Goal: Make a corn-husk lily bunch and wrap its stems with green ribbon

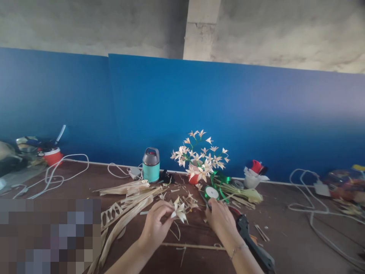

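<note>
My left hand (155,224) pinches a small pale leaf-woven flower (179,212) just above the brown table (285,236). My right hand (219,217) rests knuckles up on the table, its fingertips by a roll of green ribbon (211,192); what its closed fingers hold is hidden. A thin stick (194,246) lies across the table between my forearms. Beyond my hands stands a red pot with a bunch of finished pale flowers on green stems (199,160).
Long dried leaf strips (128,205) lie at the left. A black glue gun (251,239) lies by my right wrist. A teal flask (151,164), a white cup (252,177), white cables (310,213) and a blue backboard (228,114) line the far side.
</note>
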Demonstrator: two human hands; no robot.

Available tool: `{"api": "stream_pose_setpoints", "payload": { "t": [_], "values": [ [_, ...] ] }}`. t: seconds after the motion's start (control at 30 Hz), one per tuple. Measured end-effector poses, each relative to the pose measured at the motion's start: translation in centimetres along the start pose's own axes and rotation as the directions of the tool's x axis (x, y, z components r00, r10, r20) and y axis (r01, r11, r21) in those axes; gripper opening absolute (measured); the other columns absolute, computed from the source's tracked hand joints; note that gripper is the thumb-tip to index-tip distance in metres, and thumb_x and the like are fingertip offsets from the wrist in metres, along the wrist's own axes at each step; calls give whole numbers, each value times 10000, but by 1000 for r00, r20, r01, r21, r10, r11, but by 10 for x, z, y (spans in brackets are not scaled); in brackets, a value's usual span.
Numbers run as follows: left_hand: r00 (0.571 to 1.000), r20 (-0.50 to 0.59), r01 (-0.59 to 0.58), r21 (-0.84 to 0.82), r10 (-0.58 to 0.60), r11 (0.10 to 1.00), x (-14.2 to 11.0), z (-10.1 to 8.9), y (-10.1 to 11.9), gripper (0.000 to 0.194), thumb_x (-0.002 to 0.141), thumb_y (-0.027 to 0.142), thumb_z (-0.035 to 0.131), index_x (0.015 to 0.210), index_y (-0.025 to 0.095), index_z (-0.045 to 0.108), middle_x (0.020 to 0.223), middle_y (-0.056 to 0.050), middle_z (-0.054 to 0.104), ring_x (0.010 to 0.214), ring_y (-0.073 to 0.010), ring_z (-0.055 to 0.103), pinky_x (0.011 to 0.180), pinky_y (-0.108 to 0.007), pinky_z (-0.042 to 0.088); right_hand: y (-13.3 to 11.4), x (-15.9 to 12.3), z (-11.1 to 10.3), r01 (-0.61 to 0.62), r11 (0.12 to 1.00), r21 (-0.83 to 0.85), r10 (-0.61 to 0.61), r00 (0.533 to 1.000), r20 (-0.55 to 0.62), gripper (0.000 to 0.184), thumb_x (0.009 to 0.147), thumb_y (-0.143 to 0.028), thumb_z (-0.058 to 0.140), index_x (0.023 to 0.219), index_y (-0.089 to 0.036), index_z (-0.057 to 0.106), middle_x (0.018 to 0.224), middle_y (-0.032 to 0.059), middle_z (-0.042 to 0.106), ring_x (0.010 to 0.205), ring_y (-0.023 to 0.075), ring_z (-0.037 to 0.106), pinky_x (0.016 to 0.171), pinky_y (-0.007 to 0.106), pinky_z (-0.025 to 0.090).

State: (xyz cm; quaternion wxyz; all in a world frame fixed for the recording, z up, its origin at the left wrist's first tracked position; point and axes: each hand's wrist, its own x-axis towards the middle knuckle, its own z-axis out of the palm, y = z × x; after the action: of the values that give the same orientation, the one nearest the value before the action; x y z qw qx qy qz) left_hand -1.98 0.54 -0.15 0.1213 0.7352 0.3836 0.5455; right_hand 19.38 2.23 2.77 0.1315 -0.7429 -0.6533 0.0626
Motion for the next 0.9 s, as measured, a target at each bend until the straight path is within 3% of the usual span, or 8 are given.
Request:
{"api": "stream_pose_setpoints", "payload": {
  "t": [0.1,0.4,0.63,0.9],
  "values": [
    [999,3,48,-62,-48,997,0,1,1,84,740,129,562,676,178,585,746,-39,622,685,-148,599,612,-241,495,9,4,1,-73,994,-84,76,996,36,272,675,-33,492,918,-86,602,955,219,634,957,324,570,731,358,393],
    [971,10,236,-181,-238,955,3,2,5,85,688,113,532,635,178,535,676,-3,571,627,-133,516,588,-230,424,13,7,-2,-65,990,-123,80,990,118,315,676,-51,462,957,-134,578,954,168,661,931,287,605,692,328,390],
    [895,89,445,-264,-438,856,1,5,-2,46,633,126,553,628,171,543,610,27,528,563,-113,443,542,-211,347,28,13,-9,-51,997,-49,60,977,203,226,592,-165,549,803,-201,625,872,86,679,854,259,616,617,273,371],
    [795,131,589,-398,-592,703,3,10,-5,58,598,167,604,607,161,547,533,45,519,503,-95,436,511,-203,335,30,14,-22,-27,998,50,16,978,210,441,533,-128,581,966,-186,643,948,97,672,908,255,601,666,254,390]
  ]
}}
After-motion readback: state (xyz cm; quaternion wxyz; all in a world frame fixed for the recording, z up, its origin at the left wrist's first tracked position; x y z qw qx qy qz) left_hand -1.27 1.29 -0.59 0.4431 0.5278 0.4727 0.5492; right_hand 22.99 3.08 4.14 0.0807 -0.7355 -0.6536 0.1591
